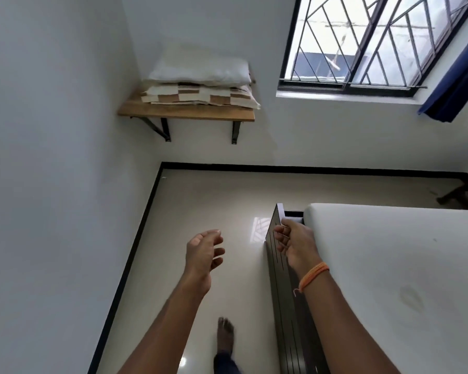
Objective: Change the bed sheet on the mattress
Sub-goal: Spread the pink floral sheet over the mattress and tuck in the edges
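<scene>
My head camera looks forward and down, wide-angle. It frames the floor [200,201] near, the room corner beyond.

Bare white mattress [389,265] on dark wooden bed frame [284,292]. Left hand [204,251] & right hand [295,245] held out w/ loosely curled fingers, holding nothing. Folded brown-cream checked sheet [200,97] under white pillow [200,68] on wooden wall shelf [187,113].

Looks like a small bedroom in someone's home. Bare mattress [389,265] on a dark bed frame [278,279] at about 4 o'clock, glossy tile floor [214,201] with black skirting. Up at 11 o'clock there's a wooden wall shelf [187,113] stacked with a pillow [200,67] and folded checked sheets [200,97]. Barred window [362,41] with a blue curtain [454,85] at 1 o'clock, plain white walls.
</scene>
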Demonstrator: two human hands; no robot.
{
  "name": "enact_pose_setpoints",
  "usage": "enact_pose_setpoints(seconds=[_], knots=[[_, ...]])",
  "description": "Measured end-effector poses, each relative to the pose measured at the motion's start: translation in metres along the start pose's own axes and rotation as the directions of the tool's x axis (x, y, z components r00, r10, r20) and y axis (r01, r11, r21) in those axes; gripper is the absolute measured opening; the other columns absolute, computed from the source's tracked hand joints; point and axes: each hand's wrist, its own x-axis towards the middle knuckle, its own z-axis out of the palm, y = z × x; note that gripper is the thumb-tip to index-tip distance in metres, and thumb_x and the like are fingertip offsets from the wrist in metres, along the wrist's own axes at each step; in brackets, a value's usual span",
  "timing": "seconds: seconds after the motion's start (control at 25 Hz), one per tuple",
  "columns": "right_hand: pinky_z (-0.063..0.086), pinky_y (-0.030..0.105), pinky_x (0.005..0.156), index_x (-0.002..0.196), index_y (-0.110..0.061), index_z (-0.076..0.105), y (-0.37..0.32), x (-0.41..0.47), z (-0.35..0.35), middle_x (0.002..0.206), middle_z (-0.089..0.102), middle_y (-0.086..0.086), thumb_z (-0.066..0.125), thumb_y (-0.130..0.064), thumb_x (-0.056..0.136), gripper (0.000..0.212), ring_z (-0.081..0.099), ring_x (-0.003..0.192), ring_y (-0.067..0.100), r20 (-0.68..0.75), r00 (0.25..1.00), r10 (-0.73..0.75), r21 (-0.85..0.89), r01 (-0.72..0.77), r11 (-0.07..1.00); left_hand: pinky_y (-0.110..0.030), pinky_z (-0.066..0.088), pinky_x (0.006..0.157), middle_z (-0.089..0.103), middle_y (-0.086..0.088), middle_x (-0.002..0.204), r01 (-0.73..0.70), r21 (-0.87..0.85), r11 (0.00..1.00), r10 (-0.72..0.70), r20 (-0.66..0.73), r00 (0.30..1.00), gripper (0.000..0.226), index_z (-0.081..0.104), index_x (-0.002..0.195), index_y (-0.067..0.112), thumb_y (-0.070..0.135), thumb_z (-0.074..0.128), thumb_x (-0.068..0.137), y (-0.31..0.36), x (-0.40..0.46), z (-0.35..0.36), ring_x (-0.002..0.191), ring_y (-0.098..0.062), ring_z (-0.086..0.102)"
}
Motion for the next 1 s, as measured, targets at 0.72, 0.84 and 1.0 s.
enact_pose_setpoints(seconds=[0.72, 0.84, 1.0], knots=[[0.041, 0.029, 0.063, 0.087, -0.017, 0.058, -0.251, 0.381, 0.107, 0.075, 0.066, 0.002, 0.058, -0.02, 0.093, 0.007, 0.058, 0.065, 0.016, -0.426, 0.902, -0.073, 0.263, 0.201, 0.944, -0.028, 0.041, 0.055, 0.061, -0.002, 0.084, -0.045, 0.198, 0.979, -0.071, 0.541, 0.838, 0.007, 0.061, 0.097, 0.015, 0.02, 0.062, 0.093, 0.218, 0.43, 0.34, 0.063, -0.015, 0.053], [0.041, 0.029, 0.062, 0.086, -0.017, 0.059, -0.292, 0.434, 0.116, 0.074, 0.066, 0.001, 0.059, -0.021, 0.092, 0.007, 0.059, 0.067, 0.017, -0.55, 0.835, -0.011, 0.318, 0.222, 0.922, -0.027, 0.037, 0.053, 0.059, -0.002, 0.081, -0.022, 0.273, 0.962, -0.16, 0.626, 0.763, 0.005, 0.061, 0.096, 0.014, 0.017, 0.061, 0.092, 0.254, 0.492, 0.403, 0.06, -0.014, 0.051], [0.04, 0.026, 0.059, 0.089, -0.02, 0.058, -0.341, 0.489, 0.105, 0.072, 0.066, 0.0, 0.06, -0.021, 0.091, 0.003, 0.058, 0.064, 0.015, -0.672, 0.74, -0.029, 0.321, 0.327, 0.889, -0.024, 0.034, 0.05, 0.056, 0.0, 0.077, -0.007, 0.344, 0.939, -0.258, 0.717, 0.647, 0.008, 0.058, 0.092, 0.016, 0.022, 0.062, 0.091, 0.287, 0.558, 0.498, 0.056, -0.012, 0.047]])
